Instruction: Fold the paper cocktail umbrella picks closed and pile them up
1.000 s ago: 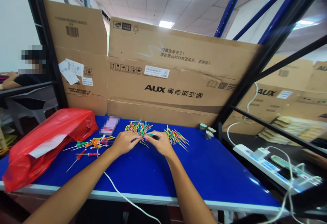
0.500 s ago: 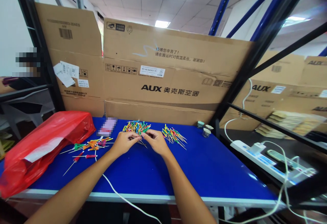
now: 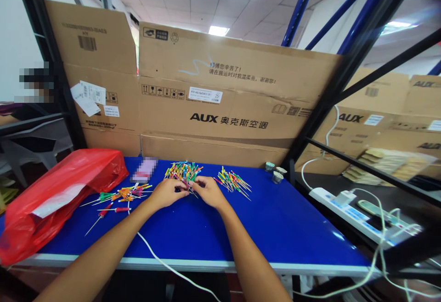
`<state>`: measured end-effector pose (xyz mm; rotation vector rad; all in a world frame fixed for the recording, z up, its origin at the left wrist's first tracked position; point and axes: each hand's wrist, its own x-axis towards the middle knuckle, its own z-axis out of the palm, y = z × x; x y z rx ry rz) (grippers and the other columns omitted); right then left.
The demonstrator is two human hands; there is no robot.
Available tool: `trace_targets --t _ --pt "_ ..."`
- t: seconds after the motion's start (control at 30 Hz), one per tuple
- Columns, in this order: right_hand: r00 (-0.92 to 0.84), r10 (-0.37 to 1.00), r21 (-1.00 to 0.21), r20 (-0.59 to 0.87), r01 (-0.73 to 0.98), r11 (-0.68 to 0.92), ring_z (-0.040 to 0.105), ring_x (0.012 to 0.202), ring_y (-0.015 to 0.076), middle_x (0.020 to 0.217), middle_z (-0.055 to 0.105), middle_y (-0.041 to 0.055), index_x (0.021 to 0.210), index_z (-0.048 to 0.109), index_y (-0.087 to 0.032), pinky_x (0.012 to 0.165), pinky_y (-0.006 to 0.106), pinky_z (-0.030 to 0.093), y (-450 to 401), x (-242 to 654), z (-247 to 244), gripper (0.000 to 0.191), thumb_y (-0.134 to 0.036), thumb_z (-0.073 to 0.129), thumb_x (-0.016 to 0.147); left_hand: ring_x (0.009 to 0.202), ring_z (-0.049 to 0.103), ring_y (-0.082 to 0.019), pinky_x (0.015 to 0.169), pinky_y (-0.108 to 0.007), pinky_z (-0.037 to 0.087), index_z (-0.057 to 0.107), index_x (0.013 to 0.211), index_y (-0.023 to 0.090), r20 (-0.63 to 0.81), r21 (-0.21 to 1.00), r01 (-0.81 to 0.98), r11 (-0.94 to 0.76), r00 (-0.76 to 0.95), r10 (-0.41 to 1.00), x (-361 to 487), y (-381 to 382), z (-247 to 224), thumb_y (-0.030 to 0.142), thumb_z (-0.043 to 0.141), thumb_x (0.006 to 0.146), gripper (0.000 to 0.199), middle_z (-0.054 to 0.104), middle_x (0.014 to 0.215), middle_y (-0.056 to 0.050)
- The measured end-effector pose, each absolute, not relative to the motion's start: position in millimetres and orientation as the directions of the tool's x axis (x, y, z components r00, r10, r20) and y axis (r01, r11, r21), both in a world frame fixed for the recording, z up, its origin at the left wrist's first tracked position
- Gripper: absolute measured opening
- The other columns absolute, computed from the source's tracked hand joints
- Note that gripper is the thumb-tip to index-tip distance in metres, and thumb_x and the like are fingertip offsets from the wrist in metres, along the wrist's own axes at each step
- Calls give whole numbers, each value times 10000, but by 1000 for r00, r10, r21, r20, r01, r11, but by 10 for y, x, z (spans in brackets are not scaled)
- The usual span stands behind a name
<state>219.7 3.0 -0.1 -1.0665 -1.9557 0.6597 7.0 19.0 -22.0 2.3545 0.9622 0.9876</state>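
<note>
**Left hand (image 3: 167,193) and right hand (image 3: 209,192) pinched together at a heap of thin coloured sticks (image 3: 182,172) on a blue workbench (image 3: 206,263)**

Both hands are held just above the near edge of the heap, palms down, with the fingers curled inward and the fingertips nearly meeting. Something thin appears to be pinched there, but which stick, and by which hand, cannot be told at this size. The sticks are tipped in yellow, green, red and blue. A smaller bunch of sticks (image 3: 233,182) is laid to the right of the hands, and loose sticks (image 3: 124,196) are scattered to the left, near a red plastic bag (image 3: 58,201). A pixelated flat object (image 3: 144,170) is placed behind them, and three small cups (image 3: 274,171) are set near the far edge. A white cable (image 3: 161,260) is trailed across the tabletop in front of the left forearm.

The heap could be disturbed if a stick were pulled out while its neighbours were crossed over it. Fingers could be pricked by the fine points if these are sharp. Sticks could be knocked together if a forearm caught the cable or brushed the scattered group.
</note>
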Motion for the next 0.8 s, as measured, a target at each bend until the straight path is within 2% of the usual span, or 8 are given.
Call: trace_targets --t 0.07,0.17,0.37,0.53,0.8 --pt "-313 858 -738 407 441 511 424 554 123 564 500 -22 649 611 -173 489 216 323 36 2201 9 395 -486 581 888 736 691 -194 657 -256 474 783 949 232 469 583 442 -682 503 726 73 189 -211 341 705 820 186 783 849 -25" --pt "-303 855 -742 420 428 516 428 564 126 580 505 -19 645 595 -177 494 216 331 34 2196 20 396 -488 580 889 629 633 -160 588 -238 438 781 967 218 479 602 424 -677 486 731 91 176 -181 371 690 833 223 771 835 -26" --pt "-340 839 -736 426 409 539 489 593 137 614 569 -15 705 651 -182 526 219 373 11 2148 1 341 -472 599 876 509 492 -121 476 -204 325 781 918 156 410 719 372 -588 456 790 118 156 -143 400 659 846 282 657 601 -2" --pt "-264 848 -770 459 359 528 597 712 179 813 706 43 862 716 -191 631 258 458 30 2153 -20 257 -426 611 875 502 457 -109 461 -201 312 784 893 163 420 743 342 -575 432 798 107 181 -159 419 675 829 286 660 627 -8" --pt "-246 838 -734 487 404 545 537 638 154 732 659 23 808 674 -185 580 241 409 32 2171 -24 204 -361 591 871 507 488 -117 475 -204 320 789 910 171 418 731 352 -585 446 791 107 173 -143 415 667 836 283 684 638 -10"
